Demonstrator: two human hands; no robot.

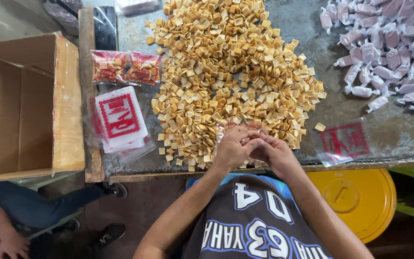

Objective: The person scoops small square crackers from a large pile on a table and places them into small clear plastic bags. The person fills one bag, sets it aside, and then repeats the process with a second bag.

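Both hands — left hand (pixel 232 149), right hand (pixel 271 152) — pinch a clear bag (pixel 235 126).

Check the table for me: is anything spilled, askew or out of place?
One cracker lies alone on the grey table, apart from the big pile, beside an empty printed bag. The bag stack at the left edge is fanned and crooked. Nothing looks damaged. Both hands meet over a small bag at the pile's near edge.
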